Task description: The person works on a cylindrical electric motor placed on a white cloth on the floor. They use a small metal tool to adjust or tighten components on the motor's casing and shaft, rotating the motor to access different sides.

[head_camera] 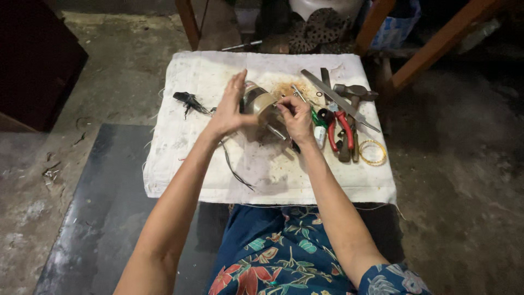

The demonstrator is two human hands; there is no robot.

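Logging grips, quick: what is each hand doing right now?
Left hand: open, palm pressed against the small motor.
Right hand: fingers pinched at the motor's end; holding what, unclear.

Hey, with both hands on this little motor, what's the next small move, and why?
Probably keep the left hand braced flat against the round motor while the right hand works at its front end, since the motor is lifted off the white cloth with nothing else steadying it.

Left hand (232, 106) steadies small motor (261, 104); right hand (296, 117) grip at shaft, probably pinching.
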